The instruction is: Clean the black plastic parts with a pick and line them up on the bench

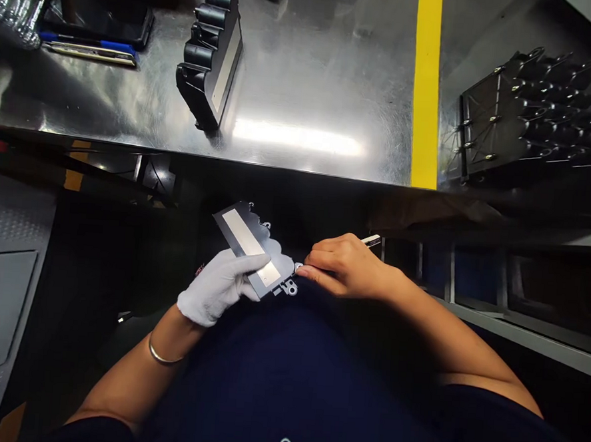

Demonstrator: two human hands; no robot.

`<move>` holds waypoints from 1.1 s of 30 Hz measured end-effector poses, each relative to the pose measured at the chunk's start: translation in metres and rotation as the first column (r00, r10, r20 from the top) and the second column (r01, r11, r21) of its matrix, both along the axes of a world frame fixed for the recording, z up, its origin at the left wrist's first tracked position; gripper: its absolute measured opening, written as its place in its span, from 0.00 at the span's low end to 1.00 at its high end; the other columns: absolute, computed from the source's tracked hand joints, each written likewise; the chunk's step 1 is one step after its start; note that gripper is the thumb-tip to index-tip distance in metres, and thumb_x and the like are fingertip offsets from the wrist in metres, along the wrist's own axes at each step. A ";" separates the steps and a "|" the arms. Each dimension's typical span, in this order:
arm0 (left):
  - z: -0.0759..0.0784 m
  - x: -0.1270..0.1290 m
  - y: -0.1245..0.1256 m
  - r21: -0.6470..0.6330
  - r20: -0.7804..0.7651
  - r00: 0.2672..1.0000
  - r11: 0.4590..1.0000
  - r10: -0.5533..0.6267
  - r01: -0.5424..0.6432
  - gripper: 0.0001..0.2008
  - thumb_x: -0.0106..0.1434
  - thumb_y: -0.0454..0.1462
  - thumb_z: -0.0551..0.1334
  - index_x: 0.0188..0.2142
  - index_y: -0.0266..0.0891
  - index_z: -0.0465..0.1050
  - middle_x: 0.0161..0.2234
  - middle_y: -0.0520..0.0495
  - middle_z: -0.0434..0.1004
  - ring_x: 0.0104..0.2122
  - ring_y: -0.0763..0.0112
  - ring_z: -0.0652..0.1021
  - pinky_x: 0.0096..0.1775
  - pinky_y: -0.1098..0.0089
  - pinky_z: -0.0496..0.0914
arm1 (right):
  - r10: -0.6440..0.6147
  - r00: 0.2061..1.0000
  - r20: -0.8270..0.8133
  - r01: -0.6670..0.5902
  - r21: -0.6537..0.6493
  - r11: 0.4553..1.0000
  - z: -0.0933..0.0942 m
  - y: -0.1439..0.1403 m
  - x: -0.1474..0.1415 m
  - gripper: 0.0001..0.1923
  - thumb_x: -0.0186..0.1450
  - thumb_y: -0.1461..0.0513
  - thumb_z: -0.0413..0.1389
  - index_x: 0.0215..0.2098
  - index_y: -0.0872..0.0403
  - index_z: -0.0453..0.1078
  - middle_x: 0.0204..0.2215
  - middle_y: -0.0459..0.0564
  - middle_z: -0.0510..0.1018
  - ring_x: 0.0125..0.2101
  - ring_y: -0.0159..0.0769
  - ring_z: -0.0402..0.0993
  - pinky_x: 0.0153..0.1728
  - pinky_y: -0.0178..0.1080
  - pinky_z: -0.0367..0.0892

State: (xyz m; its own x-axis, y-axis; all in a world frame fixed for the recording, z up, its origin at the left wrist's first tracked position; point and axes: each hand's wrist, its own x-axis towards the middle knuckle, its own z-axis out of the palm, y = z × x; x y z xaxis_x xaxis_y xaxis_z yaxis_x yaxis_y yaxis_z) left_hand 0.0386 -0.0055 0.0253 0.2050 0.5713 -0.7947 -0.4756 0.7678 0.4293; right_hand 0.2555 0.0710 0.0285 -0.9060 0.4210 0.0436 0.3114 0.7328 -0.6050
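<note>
In a white glove, my left hand (226, 280) grips a dark plastic part (278, 250) with a scalloped edge and a pale strip down its flat face. The part is held tilted in front of my body, below the bench edge, with small ring-shaped lugs at its lower right end. My bare right hand (345, 267) is closed around a slim white-and-black tool (372, 241), whose rear end shows behind the fingers. Its working tip is hidden. The right thumb and fingertips meet the part's right corner, at a small lug.
On the metal bench (325, 69) stands a similar black scalloped part (210, 56). A blue pen (110, 45) lies at the left, near clear-wrapped items (13, 4). Past the yellow stripe (427, 89) is a black part with several posts (527, 115). A grey cabinet (6, 283) stands left.
</note>
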 end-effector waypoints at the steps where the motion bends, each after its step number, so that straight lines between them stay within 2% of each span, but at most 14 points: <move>1: 0.000 0.000 0.000 0.003 0.001 1.000 1.000 0.000 0.000 0.10 0.55 0.34 0.68 0.38 0.32 0.78 0.30 0.43 0.82 0.23 0.70 0.79 0.17 0.77 0.72 | 0.002 1.000 0.000 -0.002 -0.003 1.000 0.000 0.000 0.000 0.21 0.71 0.55 0.47 0.26 0.56 0.72 0.20 0.47 0.73 0.21 0.28 0.65 0.24 0.34 0.54; 7: -0.002 -0.001 -0.001 0.012 -0.005 1.000 1.000 -0.019 0.019 0.10 0.55 0.35 0.68 0.37 0.31 0.78 0.27 0.44 0.81 0.20 0.70 0.78 0.16 0.77 0.71 | 0.034 0.999 0.005 -0.033 -0.043 0.999 0.001 0.002 0.002 0.21 0.71 0.55 0.47 0.26 0.55 0.71 0.20 0.47 0.73 0.21 0.28 0.65 0.24 0.34 0.53; 13: -0.005 0.005 -0.005 0.015 0.009 1.000 1.000 -0.021 0.021 0.13 0.56 0.35 0.68 0.41 0.32 0.78 0.32 0.42 0.82 0.26 0.67 0.81 0.21 0.76 0.74 | 0.150 0.989 -0.003 -0.147 -0.205 0.968 -0.003 0.003 0.006 0.23 0.72 0.56 0.46 0.23 0.56 0.68 0.19 0.47 0.72 0.21 0.27 0.65 0.25 0.33 0.55; 15: -0.006 0.002 -0.002 0.003 0.037 0.997 0.998 0.064 -0.064 0.09 0.57 0.33 0.67 0.38 0.32 0.78 0.31 0.42 0.82 0.27 0.68 0.81 0.24 0.75 0.76 | 0.194 0.981 0.022 -0.184 -0.235 0.955 -0.004 0.001 0.011 0.23 0.72 0.56 0.47 0.22 0.56 0.68 0.19 0.46 0.73 0.20 0.27 0.65 0.25 0.33 0.56; 18: -0.005 -0.008 0.005 0.008 0.045 0.961 0.962 0.273 -0.274 0.03 0.60 0.31 0.63 0.31 0.34 0.78 0.28 0.46 0.81 0.28 0.70 0.81 0.29 0.75 0.78 | 0.213 0.975 0.056 -0.194 -0.243 0.951 -0.006 0.001 0.020 0.23 0.71 0.56 0.49 0.21 0.56 0.69 0.18 0.46 0.73 0.19 0.26 0.65 0.24 0.32 0.57; 19: -0.004 -0.011 0.008 0.016 0.043 0.949 0.949 0.313 -0.314 0.05 0.61 0.30 0.62 0.31 0.34 0.77 0.27 0.47 0.81 0.28 0.71 0.81 0.30 0.76 0.78 | 0.163 0.986 0.036 -0.151 -0.231 0.961 -0.006 0.002 0.023 0.22 0.71 0.56 0.49 0.22 0.56 0.70 0.18 0.46 0.73 0.19 0.26 0.66 0.24 0.32 0.58; 21: 0.000 -0.014 0.011 -0.002 0.070 0.950 0.952 0.305 -0.306 0.06 0.62 0.29 0.60 0.32 0.32 0.77 0.27 0.46 0.81 0.27 0.71 0.81 0.31 0.76 0.78 | 0.011 0.998 -0.059 -0.022 -0.182 0.983 -0.005 0.005 0.025 0.18 0.68 0.53 0.53 0.29 0.56 0.74 0.22 0.47 0.76 0.21 0.27 0.70 0.24 0.30 0.62; 23: 0.003 -0.011 0.013 -0.084 0.159 0.955 0.967 0.251 -0.240 0.08 0.63 0.29 0.57 0.34 0.28 0.77 0.28 0.43 0.81 0.28 0.70 0.82 0.32 0.75 0.78 | -0.072 0.984 -0.165 0.059 -0.080 0.995 -0.005 0.009 0.020 0.19 0.64 0.49 0.57 0.41 0.56 0.74 0.33 0.52 0.80 0.29 0.30 0.76 0.28 0.30 0.67; 25: 0.004 -0.005 0.014 -0.172 0.268 0.945 0.974 0.189 -0.146 0.13 0.66 0.29 0.52 0.34 0.27 0.76 0.28 0.42 0.81 0.28 0.70 0.82 0.34 0.74 0.78 | -0.004 0.973 -0.230 0.016 0.052 0.999 -0.004 0.011 0.011 0.20 0.64 0.51 0.58 0.50 0.53 0.71 0.45 0.55 0.79 0.37 0.32 0.79 0.30 0.30 0.70; 27: 0.004 -0.002 0.013 -0.151 0.297 0.950 0.987 0.095 -0.051 0.16 0.68 0.32 0.50 0.34 0.28 0.76 0.27 0.43 0.81 0.26 0.71 0.81 0.32 0.75 0.77 | 0.088 0.949 -0.302 -0.052 0.125 0.991 -0.005 0.012 0.000 0.17 0.66 0.57 0.57 0.52 0.52 0.70 0.49 0.54 0.78 0.40 0.33 0.79 0.31 0.29 0.71; 29: 0.002 -0.005 0.008 -0.003 0.195 0.981 1.000 -0.019 0.020 0.16 0.69 0.38 0.52 0.37 0.30 0.76 0.26 0.44 0.80 0.21 0.73 0.78 0.25 0.75 0.74 | 0.059 0.911 -0.409 -0.023 0.094 0.995 -0.007 0.012 -0.009 0.17 0.65 0.59 0.58 0.51 0.55 0.70 0.46 0.55 0.80 0.41 0.34 0.80 0.34 0.29 0.72; 31: -0.001 -0.010 0.001 0.191 -0.034 0.998 0.980 -0.054 0.060 0.16 0.65 0.43 0.59 0.42 0.33 0.76 0.28 0.46 0.80 0.20 0.74 0.75 0.23 0.75 0.71 | -0.124 0.862 -0.492 0.134 -0.016 0.991 -0.011 0.009 -0.018 0.20 0.61 0.57 0.62 0.49 0.57 0.71 0.39 0.55 0.82 0.37 0.34 0.80 0.35 0.31 0.73; 33: -0.003 -0.015 -0.004 0.378 -0.350 0.937 0.915 0.005 0.137 0.16 0.59 0.44 0.65 0.43 0.37 0.77 0.35 0.45 0.80 0.28 0.71 0.78 0.30 0.73 0.73 | -0.351 0.786 -0.508 0.323 -0.147 0.935 -0.017 0.001 -0.026 0.22 0.58 0.55 0.65 0.47 0.57 0.72 0.32 0.52 0.82 0.29 0.32 0.78 0.30 0.32 0.73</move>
